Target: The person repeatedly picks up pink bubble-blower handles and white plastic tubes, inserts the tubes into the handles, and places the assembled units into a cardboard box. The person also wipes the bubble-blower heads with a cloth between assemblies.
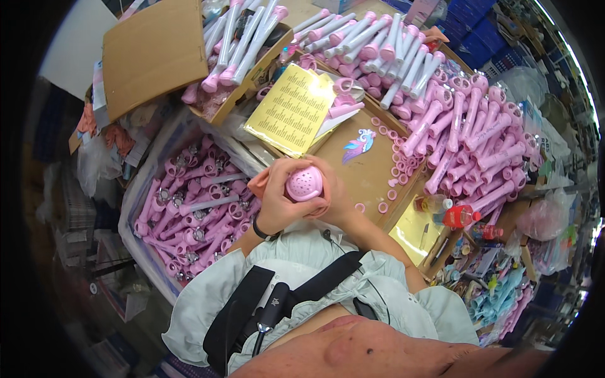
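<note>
Both my hands are together in front of my chest, at the near edge of a cardboard tray (364,173). My left hand (277,198) is closed round a pink plastic piece (304,183) with a rounded end full of small holes. From the other side my right hand (337,195) wraps the same piece; its fingers are partly hidden. A bit of orange cloth (258,183) shows beside the left fingers. Only the round end of the piece can be seen; whatever lies beneath it is hidden by the hands.
To the left, a lined bin (135,217) holds many pink wands. Pink handles (479,135) pile up at the right; white-and-pink sticks (372,41) lie behind. Yellow sticker sheets (291,110), pink rings (397,160) and a winged blue-purple ornament (358,145) lie nearer. Bottles (458,216) stand right.
</note>
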The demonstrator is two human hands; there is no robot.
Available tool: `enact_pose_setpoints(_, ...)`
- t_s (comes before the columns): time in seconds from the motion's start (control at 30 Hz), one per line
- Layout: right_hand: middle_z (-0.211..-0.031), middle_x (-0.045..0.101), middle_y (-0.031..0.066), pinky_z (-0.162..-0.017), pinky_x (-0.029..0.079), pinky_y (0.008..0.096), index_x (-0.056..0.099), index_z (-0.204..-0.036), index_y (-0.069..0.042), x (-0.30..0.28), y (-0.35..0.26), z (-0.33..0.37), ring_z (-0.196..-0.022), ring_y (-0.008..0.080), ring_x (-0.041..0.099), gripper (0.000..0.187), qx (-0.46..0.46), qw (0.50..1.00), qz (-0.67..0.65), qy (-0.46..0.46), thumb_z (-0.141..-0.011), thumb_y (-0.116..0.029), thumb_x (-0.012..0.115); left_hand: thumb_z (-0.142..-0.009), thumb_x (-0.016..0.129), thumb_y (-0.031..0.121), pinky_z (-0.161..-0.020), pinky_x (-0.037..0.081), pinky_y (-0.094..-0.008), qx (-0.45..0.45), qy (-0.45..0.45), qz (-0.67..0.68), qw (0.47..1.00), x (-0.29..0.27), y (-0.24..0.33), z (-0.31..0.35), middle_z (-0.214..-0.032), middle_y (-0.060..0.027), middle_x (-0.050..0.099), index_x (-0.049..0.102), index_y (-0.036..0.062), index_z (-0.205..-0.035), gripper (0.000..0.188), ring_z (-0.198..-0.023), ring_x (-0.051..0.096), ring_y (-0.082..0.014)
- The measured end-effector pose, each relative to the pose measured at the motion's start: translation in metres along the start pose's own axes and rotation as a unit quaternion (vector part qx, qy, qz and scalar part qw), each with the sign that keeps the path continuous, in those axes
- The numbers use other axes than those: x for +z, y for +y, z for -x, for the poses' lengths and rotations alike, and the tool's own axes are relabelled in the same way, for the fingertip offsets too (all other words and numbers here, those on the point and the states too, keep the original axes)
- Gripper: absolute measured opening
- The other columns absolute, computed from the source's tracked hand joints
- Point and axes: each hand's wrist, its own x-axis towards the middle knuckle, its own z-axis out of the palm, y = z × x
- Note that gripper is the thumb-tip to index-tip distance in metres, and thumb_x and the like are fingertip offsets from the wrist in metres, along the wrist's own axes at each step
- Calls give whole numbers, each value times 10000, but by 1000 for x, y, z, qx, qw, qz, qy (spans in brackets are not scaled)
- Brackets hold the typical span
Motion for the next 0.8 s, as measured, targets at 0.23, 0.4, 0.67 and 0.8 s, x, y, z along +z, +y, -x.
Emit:
enact_pose_setpoints(0.23, -858, 634, 42, -638, 496, 332, 630, -921, -101, -29, 32, 31, -723, 230, 624, 391, 84, 973, 213, -27, -579, -251, 744, -671, 792, 119, -805, 453, -257, 62, 147, 110, 981, 4, 7, -16, -1078, -75, 488, 381, 13, -1228, 700, -932, 533, -147)
enact_pose_setpoints(0.4, -848, 633, 24, -634, 496, 324, 637, -869, -117, -52, 48, 75, -717, 220, 619, 308, 89, 951, 295, 26, -596, -228, 724, -715, 780, 284, -828, 467, -271, 47, 173, 224, 958, -18, 8, -27, -1074, -94, 532, 310, -5, -1312, 813, -939, 552, -150)
enact_pose_setpoints(0.67, -910, 639, 68, -719, 500, 298, 609, -888, -64, -95, -3, 70, -804, 214, 630, 249, 239, 965, 104, -26, -672, -136, 710, -883, 541, 450, -846, 436, -275, -25, 212, 384, 898, -25, -22, -52, -1041, -85, 566, 391, 22, -1286, 607, -946, 541, -145)
enact_pose_setpoints(0.8, -1017, 622, 121, -834, 483, 302, 548, -1007, -11, -99, 20, 97, -897, 207, 616, 362, 249, 934, -219, 134, -697, -88, 719, -875, 547, 464, -840, 441, -287, -62, 223, 460, 857, -24, -36, -49, -1014, -67, 574, 427, 43, -1256, 580, -931, 544, -152)
